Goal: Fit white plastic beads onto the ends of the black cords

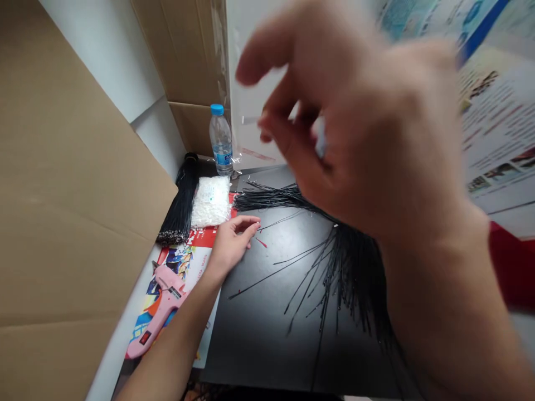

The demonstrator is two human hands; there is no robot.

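Observation:
My left hand (232,242) rests on the black tabletop (259,328), fingers curled, with thumb and forefinger pinched at the end of a thin black cord (280,218). A small red bit (261,243) lies just beside the fingertips. Many loose black cords (334,267) fan out across the table to the right of that hand. My right hand (355,128) is raised close to the camera and blurred by motion. Its fingers are loosely bent, with something pale showing between them that I cannot make out.
A pink glue gun (161,312) lies on a printed sheet (184,262) by my left forearm. Behind it are a tied bundle of black cords (181,203), a bag of white pieces (211,200) and a water bottle (220,139). Cardboard (62,195) walls the left side.

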